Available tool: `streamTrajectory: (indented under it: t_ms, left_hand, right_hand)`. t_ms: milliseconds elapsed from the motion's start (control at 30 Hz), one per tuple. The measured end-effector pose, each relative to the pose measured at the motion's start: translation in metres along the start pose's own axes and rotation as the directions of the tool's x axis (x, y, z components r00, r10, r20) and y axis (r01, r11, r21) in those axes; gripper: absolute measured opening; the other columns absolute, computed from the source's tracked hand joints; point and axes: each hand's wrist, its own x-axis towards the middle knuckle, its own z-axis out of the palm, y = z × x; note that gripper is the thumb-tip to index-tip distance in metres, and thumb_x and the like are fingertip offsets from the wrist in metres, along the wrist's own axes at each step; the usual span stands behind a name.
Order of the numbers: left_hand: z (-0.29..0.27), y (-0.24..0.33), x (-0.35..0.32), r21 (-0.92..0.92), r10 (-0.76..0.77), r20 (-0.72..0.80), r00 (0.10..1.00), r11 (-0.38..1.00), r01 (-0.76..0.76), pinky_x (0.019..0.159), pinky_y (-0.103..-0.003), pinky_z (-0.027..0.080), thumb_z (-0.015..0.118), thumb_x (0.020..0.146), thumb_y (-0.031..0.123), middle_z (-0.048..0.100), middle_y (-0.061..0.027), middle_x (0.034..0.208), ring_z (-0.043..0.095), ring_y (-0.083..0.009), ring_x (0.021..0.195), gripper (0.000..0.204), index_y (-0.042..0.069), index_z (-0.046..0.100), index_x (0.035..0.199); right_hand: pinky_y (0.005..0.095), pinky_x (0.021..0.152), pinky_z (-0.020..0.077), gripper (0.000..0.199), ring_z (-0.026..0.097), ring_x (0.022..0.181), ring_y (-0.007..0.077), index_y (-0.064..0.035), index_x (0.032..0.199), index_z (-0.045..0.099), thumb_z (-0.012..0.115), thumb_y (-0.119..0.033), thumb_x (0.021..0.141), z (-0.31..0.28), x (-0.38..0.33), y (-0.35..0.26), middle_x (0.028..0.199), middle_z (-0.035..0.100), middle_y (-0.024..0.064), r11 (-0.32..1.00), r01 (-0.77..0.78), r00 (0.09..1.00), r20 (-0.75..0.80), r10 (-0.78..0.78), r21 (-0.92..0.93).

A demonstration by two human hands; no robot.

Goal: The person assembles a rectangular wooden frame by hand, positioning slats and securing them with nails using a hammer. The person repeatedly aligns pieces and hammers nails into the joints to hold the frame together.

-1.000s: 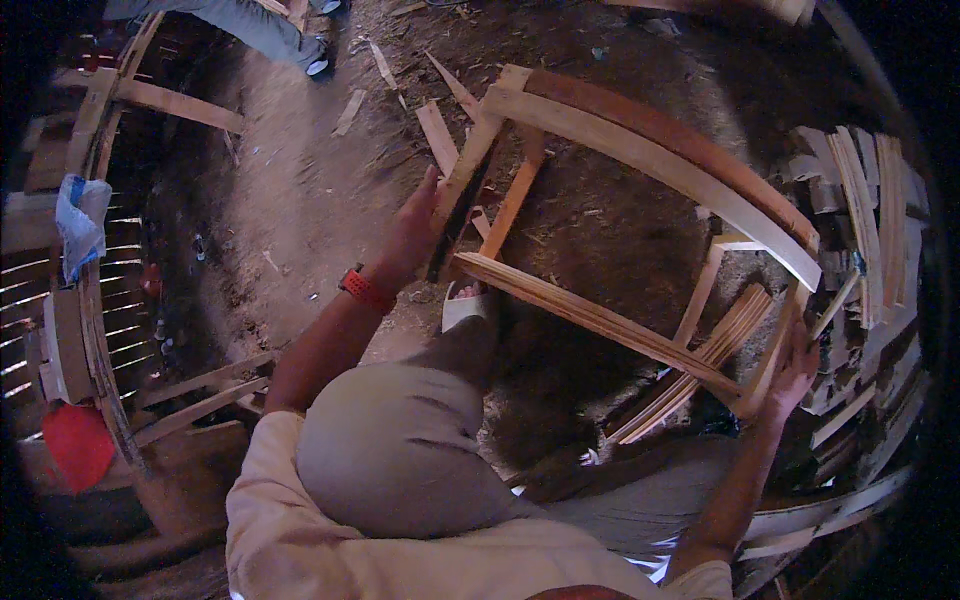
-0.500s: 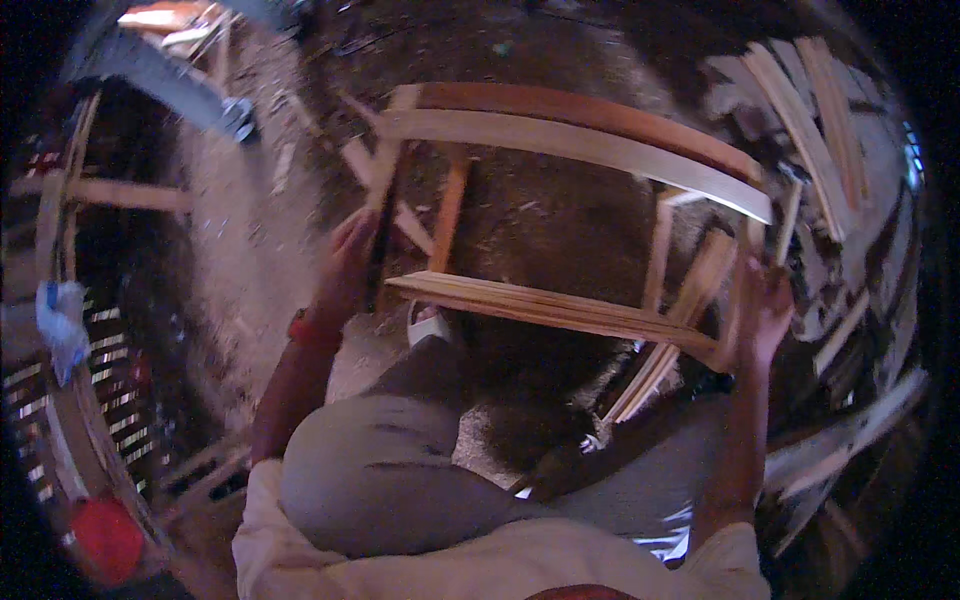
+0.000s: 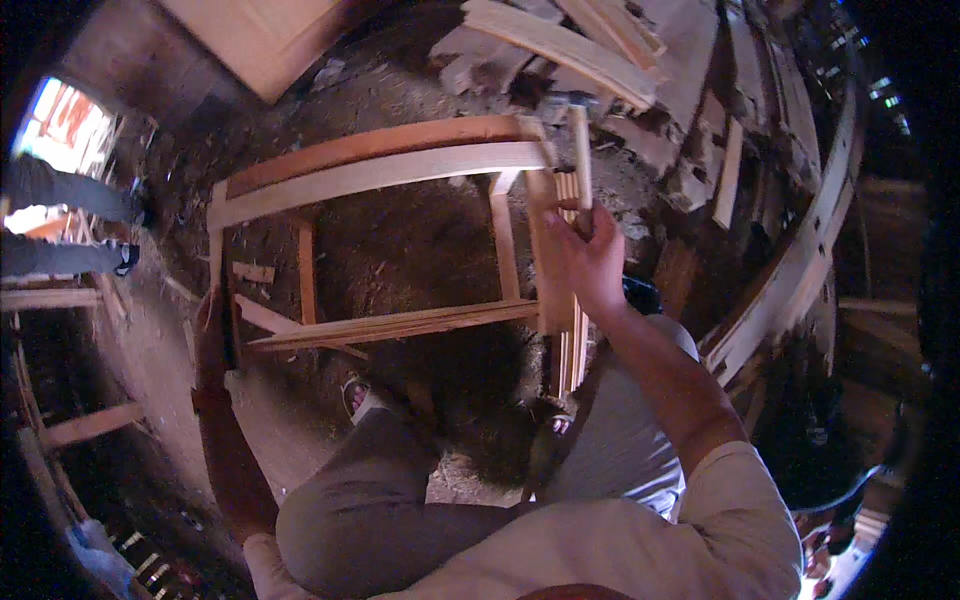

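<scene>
A wooden chair frame (image 3: 385, 165) with a curved top rail and flat slats stands on the dirt floor in front of my knees. My left hand (image 3: 212, 335) grips the frame's left upright low down. My right hand (image 3: 585, 255) is closed around the right upright, beside a bundle of thin wooden strips (image 3: 572, 340) leaning there. A lower rail (image 3: 400, 325) runs between my two hands.
Stacks of cut planks and boards (image 3: 580, 45) lie beyond the frame. A curved wooden rail (image 3: 800, 250) arcs along the right. Another person's legs (image 3: 70, 220) stand at the far left near more frame parts (image 3: 85, 425). Sawdust covers the ground.
The view has swung so the frame now sits more to the left and closer. My right hand has moved up along the right upright; my left hand keeps its hold.
</scene>
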Motion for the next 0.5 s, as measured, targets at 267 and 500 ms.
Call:
streamTrajectory:
  t_ms: [267, 500]
  left_hand:
    - [0.115, 0.204, -0.055, 0.649, 0.433, 0.146, 0.889, 0.636, -0.417, 0.090, -0.032, 0.049, 0.057, 0.104, 0.022, 0.062, -0.0067, 0.108, 0.060, -0.0181, 0.100, 0.027, 0.002, 0.062, 0.121]
    - [0.362, 0.198, -0.169, 0.269, -0.152, 0.963, 0.222, 0.566, -0.779, 0.084, -0.051, 0.053, 0.059, 0.097, 0.033, 0.067, -0.0174, 0.095, 0.064, -0.0416, 0.093, 0.030, 0.004, 0.067, 0.101]
  right_hand:
    - [0.0271, 0.060, 0.0386, 0.033, 0.046, 0.069, 0.0066, 0.0013, 0.105, 0.069, 0.075, -0.029, 0.095, -0.137, 0.026, -0.025, 0.075, 0.058, -0.0032, 0.985, 0.075, 0.994, -0.072, -0.087, -0.154]
    - [0.0270, 0.059, 0.0411, 0.037, 0.048, 0.066, 0.0061, 0.0026, 0.102, 0.072, 0.076, -0.033, 0.093, -0.198, 0.090, 0.013, 0.071, 0.061, 0.0008, 0.962, -0.032, 0.951, -0.305, -0.054, -0.270]
